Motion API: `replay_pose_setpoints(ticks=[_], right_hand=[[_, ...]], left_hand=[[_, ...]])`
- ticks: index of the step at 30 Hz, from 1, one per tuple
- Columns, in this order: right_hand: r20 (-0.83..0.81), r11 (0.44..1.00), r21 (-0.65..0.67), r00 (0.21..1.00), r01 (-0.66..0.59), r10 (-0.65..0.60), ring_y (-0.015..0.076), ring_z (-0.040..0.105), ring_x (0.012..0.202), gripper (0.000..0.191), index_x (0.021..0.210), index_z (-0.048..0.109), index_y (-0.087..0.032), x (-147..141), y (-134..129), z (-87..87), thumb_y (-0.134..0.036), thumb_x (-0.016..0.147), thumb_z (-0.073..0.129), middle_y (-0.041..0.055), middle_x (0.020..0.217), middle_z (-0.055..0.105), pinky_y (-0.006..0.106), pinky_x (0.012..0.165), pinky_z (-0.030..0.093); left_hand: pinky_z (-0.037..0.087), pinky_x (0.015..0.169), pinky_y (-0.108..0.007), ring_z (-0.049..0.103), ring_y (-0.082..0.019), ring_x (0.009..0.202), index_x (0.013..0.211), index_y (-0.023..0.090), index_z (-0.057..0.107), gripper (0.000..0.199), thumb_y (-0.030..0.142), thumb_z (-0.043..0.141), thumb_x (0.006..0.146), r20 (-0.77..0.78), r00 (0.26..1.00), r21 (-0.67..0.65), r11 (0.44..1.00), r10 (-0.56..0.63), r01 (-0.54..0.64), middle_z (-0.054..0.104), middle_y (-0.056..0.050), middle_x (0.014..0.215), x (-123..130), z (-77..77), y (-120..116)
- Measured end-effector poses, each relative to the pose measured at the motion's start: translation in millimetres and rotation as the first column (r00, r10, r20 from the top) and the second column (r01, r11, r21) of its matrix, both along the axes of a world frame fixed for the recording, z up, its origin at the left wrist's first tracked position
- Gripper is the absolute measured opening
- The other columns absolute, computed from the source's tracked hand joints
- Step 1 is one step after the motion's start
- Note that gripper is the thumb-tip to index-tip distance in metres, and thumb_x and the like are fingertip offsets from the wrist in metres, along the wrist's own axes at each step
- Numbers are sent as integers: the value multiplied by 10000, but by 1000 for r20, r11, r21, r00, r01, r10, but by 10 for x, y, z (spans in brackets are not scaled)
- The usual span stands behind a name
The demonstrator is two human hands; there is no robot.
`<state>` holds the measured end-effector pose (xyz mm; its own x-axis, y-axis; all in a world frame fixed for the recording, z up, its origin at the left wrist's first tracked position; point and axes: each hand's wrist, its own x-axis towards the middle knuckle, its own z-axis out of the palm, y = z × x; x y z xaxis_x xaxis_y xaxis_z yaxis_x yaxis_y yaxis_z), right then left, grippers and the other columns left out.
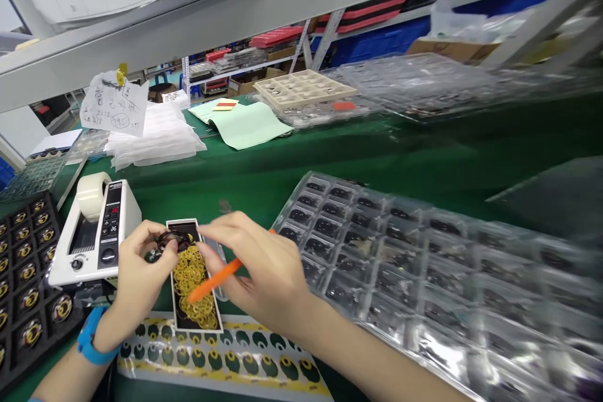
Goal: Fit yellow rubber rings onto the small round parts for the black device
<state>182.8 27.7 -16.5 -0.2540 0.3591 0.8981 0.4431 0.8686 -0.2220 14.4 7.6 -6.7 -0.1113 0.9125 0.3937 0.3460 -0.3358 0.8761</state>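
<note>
My left hand (147,260), with a blue band at the wrist, pinches a small dark coiled part (173,240), perhaps looped wire; its exact kind is hard to make out. It is above the far end of a white-rimmed box (220,320) with a heap of small yellow rings (195,270) in it. My right hand (264,257) is closed around an orange stick-like tool (217,282), which slants down over the rings. The thumb and forefinger of that hand are close to the dark part; whether they touch it is unclear.
A tape dispenser (110,226) stands on the left beside a black foam tray (16,333) of round parts. A sticker sheet (226,364) lies in front of the box. On the right is a clear compartment tray (377,264) with dark parts. Papers (155,132) lie behind.
</note>
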Motion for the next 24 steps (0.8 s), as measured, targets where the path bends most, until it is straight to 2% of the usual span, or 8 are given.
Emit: replay_pose_setpoints(ticks=[3, 5, 7, 10, 12, 18, 22, 24], right_hand=[[51, 984, 161, 995, 77, -86, 111, 555, 565, 196, 958, 588, -219, 27, -69, 18, -52, 898, 503, 25, 771, 659, 240, 494, 413], [74, 969, 225, 989, 107, -126, 106, 529, 528, 190, 960, 610, -226, 29, -98, 24, -76, 927, 498, 34, 800, 685, 259, 491, 411], [80, 965, 232, 986, 124, -145, 116, 545, 546, 155, 974, 615, -214, 18, -99, 21, -105, 948, 508, 60, 861, 707, 271, 501, 427], [68, 980, 182, 993, 85, -99, 143, 619, 647, 94, 980, 592, -186, -2, -59, -7, -114, 935, 553, 90, 904, 719, 263, 542, 475], [60, 987, 157, 998, 28, -37, 156, 654, 716, 100, 992, 578, -175, -8, -29, -37, -101, 927, 561, 89, 899, 722, 262, 589, 507], [55, 987, 160, 998, -23, 14, 160, 674, 745, 133, 1008, 584, -170, -2, -1, -96, -85, 930, 518, 84, 891, 726, 268, 612, 528], [84, 983, 170, 995, -64, 50, 160, 658, 737, 100, 995, 577, -151, 18, 19, -76, -112, 971, 487, 94, 911, 726, 273, 608, 516], [114, 979, 188, 992, -79, 58, 157, 634, 713, 102, 980, 576, -130, 31, 29, -57, -110, 982, 476, 106, 917, 725, 275, 596, 501]], left_hand=[[424, 490, -185, 542, -111, 527, 685, 180, 504, 268, 305, 738, 717, 265, 964, -194, 977, -34, 88, 578, 26, 579, 48, 20, -18], [405, 451, -160, 546, -100, 498, 745, 181, 505, 310, 330, 774, 713, 369, 927, -231, 960, -65, 159, 591, 34, 577, 90, 34, -62], [434, 455, -155, 574, -103, 501, 853, 179, 536, 304, 327, 780, 748, 402, 910, -224, 953, -99, 203, 608, 34, 590, 130, 44, -137], [537, 563, -194, 637, -130, 564, 1030, 178, 558, 265, 340, 695, 870, 371, 915, -194, 950, -158, 243, 631, 20, 618, 159, 31, -264], [564, 626, -209, 668, -148, 631, 1101, 182, 563, 241, 339, 630, 930, 315, 932, -171, 956, -177, 240, 649, 4, 650, 156, 5, -322], [590, 683, -223, 672, -155, 664, 1120, 198, 589, 211, 327, 599, 954, 253, 948, -139, 962, -194, 234, 639, 4, 661, 146, -48, -340], [576, 688, -189, 606, -113, 592, 1124, 224, 610, 179, 304, 572, 968, 199, 962, -113, 971, -185, 210, 574, 38, 603, 144, -88, -340], [565, 683, -176, 606, -110, 599, 1127, 233, 613, 173, 292, 569, 970, 162, 971, -104, 975, -176, 195, 592, 36, 623, 136, -107, -341]])
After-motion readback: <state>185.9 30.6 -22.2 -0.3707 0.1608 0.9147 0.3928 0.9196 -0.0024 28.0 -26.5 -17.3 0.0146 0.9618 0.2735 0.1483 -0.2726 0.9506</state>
